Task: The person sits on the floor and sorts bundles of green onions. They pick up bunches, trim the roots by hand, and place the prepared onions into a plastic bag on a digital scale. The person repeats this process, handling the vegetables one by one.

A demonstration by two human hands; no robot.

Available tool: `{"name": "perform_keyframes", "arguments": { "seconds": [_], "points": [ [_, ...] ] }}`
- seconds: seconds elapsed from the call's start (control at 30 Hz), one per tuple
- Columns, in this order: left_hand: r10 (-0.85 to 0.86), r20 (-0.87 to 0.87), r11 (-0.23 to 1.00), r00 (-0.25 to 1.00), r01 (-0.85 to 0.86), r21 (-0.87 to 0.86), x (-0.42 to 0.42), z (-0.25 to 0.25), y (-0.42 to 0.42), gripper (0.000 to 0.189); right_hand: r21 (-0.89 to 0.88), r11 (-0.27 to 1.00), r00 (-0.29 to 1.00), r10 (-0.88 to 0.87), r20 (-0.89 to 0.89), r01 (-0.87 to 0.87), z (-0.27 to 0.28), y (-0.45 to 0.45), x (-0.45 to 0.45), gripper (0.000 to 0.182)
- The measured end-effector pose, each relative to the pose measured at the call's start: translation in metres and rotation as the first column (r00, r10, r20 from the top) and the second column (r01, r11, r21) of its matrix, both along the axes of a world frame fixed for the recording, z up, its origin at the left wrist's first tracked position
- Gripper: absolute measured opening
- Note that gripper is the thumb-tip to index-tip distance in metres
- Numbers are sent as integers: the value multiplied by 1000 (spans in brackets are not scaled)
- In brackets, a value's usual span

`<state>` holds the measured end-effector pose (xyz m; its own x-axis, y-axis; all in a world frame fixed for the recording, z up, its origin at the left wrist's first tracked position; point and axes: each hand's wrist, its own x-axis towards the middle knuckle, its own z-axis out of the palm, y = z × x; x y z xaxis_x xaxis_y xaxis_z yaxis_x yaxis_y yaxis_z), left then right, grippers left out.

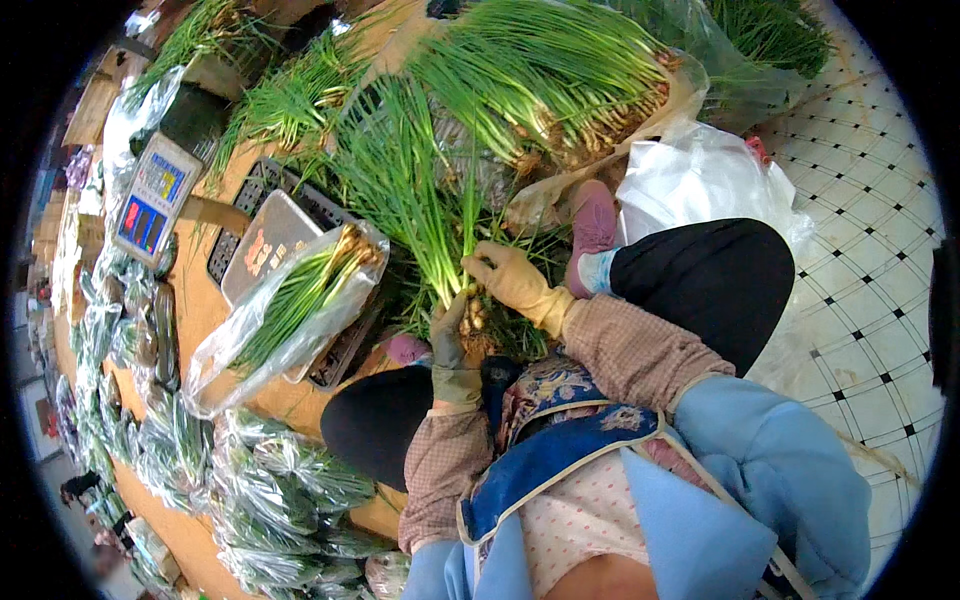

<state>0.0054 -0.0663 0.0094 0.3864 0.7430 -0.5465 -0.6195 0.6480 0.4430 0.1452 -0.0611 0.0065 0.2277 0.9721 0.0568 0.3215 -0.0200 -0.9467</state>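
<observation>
A small bunch of spring onions [444, 262], bulbs toward my body, is gripped near the roots by my gloved left hand [455, 349]. My right hand [517, 279], in a yellowish glove, pinches one stalk at the bunch's right edge, just above the bulbs. Left of the hands, a clear plastic bag [300, 300] with more spring onions lies across the metal pan [264, 244] of a digital scale. Beyond the hands, a large heap of spring onions [555, 90] rests with its roots to the right.
The scale's display [156, 201] stands at the left, by a black plastic crate [255, 184]. Bagged greens [277, 495] cover the lower left. White plastic bags [701, 176] lie on the tiled floor [862, 300] at right. Loose green trimmings [525, 330] are under my hands.
</observation>
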Motion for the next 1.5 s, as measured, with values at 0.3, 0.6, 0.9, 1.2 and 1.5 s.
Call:
{"name": "perform_keyframes", "arguments": {
  "seconds": [0.3,0.6,0.9,1.2,1.5],
  "points": [
    [141,94,968,986,-157,198,-7,79,51,33,-645,751,973,227,45,-145,-56,49,60,28],
    [-215,-37,976,976,216,29,7,29,70,28,-455,846,758,99,645,277,-80,140,138,40],
    [-27,123,1000,992,29,-9,8,37,79,20,-501,831,964,-148,221,243,-113,164,174,33],
    [20,127,999,992,-24,29,11,57,76,16,-363,887,404,-455,-794,285,-36,142,160,23],
    [-205,-201,977,958,211,10,-3,59,71,30,-46,997,764,18,-645,-62,15,59,68,35]
  ]
}}
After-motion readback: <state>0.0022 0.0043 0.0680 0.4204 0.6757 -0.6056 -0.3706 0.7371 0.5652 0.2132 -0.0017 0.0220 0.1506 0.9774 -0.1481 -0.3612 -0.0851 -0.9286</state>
